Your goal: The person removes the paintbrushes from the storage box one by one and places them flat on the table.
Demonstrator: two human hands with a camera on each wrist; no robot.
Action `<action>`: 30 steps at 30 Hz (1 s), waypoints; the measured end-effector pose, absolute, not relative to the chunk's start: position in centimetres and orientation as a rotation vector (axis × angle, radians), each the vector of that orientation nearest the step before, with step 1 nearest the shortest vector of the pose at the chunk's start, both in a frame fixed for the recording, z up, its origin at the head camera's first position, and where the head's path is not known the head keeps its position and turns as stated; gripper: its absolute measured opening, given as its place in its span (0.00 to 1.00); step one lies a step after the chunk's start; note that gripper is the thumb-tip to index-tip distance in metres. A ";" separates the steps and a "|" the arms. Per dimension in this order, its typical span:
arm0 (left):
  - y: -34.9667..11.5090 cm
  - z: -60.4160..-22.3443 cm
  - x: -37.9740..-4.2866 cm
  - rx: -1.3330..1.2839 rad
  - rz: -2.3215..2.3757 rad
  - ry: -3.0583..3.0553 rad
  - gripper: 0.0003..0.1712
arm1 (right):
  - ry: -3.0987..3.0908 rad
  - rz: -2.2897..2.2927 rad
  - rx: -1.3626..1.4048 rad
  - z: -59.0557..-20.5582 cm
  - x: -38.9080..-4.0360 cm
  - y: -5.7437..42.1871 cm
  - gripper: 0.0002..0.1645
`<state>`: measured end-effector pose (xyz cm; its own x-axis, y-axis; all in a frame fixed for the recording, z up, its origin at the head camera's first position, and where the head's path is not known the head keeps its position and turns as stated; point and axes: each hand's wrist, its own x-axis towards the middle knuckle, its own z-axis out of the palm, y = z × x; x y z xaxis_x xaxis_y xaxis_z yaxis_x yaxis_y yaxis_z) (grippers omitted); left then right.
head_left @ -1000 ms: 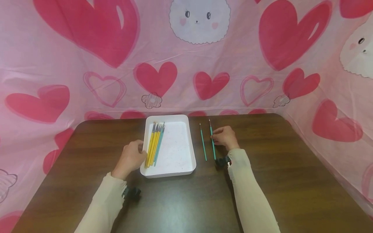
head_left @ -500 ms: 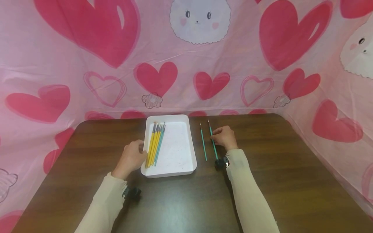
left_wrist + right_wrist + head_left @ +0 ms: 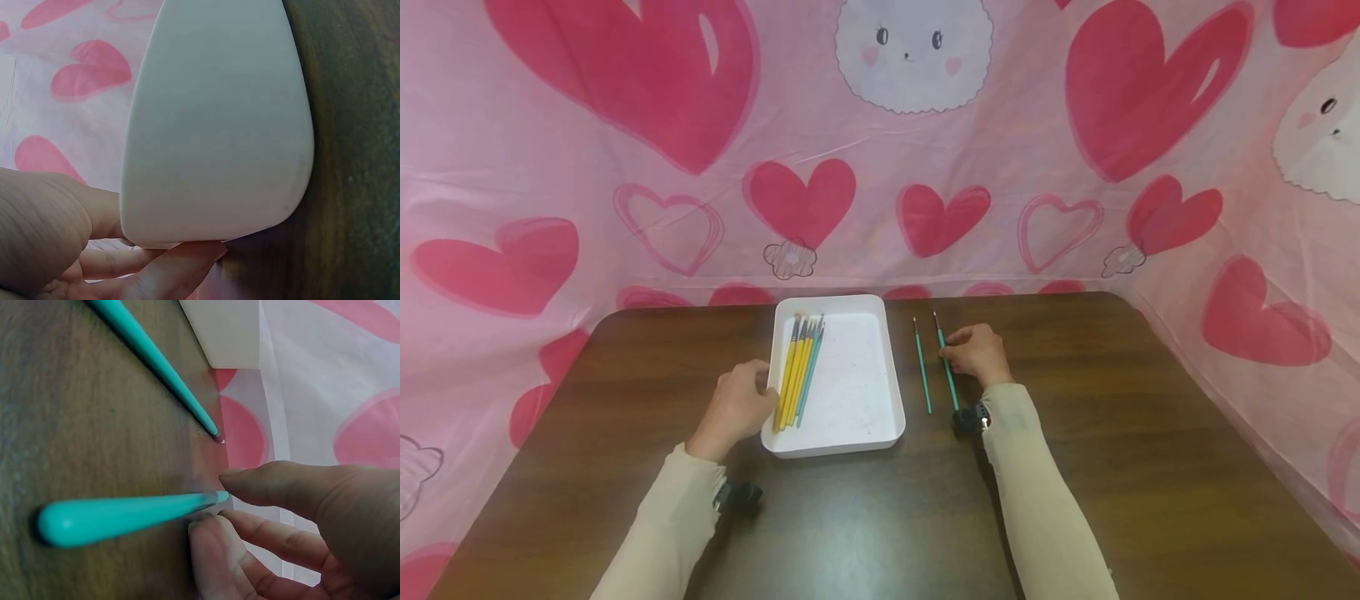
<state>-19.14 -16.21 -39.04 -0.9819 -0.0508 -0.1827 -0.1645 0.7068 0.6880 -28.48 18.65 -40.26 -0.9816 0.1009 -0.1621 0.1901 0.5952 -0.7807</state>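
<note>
A white rectangular tray (image 3: 857,375) stands on the table, with yellow and teal paintbrushes (image 3: 797,371) lying side by side along its left part. My left hand (image 3: 735,410) grips the tray's left wall; in the left wrist view the fingertips (image 3: 187,259) curl at its edge. To the right of the tray, a teal paintbrush (image 3: 950,382) lies between the thumb and fingers of my right hand (image 3: 977,354), which pinch it around its middle. Another teal paintbrush (image 3: 923,375) lies on the table between it and the tray, tip pointing away.
The brown wooden table (image 3: 850,517) reaches back to a pink curtain (image 3: 865,225) printed with hearts. Small black cameras (image 3: 972,419) are strapped to both wrists.
The paintbrush at my right hand has turned slightly, its tip shifting left. My left hand, the tray and the other brushes stay where they were.
</note>
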 end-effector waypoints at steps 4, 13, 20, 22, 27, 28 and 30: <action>-16.3 -39.0 -19.2 -0.174 1.132 2.768 0.30 | 2.725 -1.335 0.259 -40.2 -28.4 18.6 0.20; -16.3 -39.0 -19.2 -0.169 1.150 2.754 0.30 | 2.751 -1.332 0.266 -39.6 -28.0 18.9 0.19; -16.3 -38.7 -19.0 -0.163 1.156 2.755 0.29 | 2.814 -1.290 0.183 -38.4 -27.6 18.2 0.20; -16.3 -38.6 -18.9 -0.166 1.155 2.752 0.30 | 2.812 -1.292 0.155 -38.0 -27.7 17.8 0.20; -16.3 -38.5 -18.9 -0.160 1.162 2.742 0.30 | 2.754 -1.322 0.116 -37.2 -28.0 16.7 0.17; -16.4 -38.5 -18.9 -0.161 1.163 2.742 0.30 | 2.745 -1.320 0.105 -37.0 -28.0 16.5 0.16; -16.4 -38.5 -18.9 -0.168 1.164 2.744 0.30 | 2.733 -1.307 0.085 -36.7 -28.1 16.0 0.14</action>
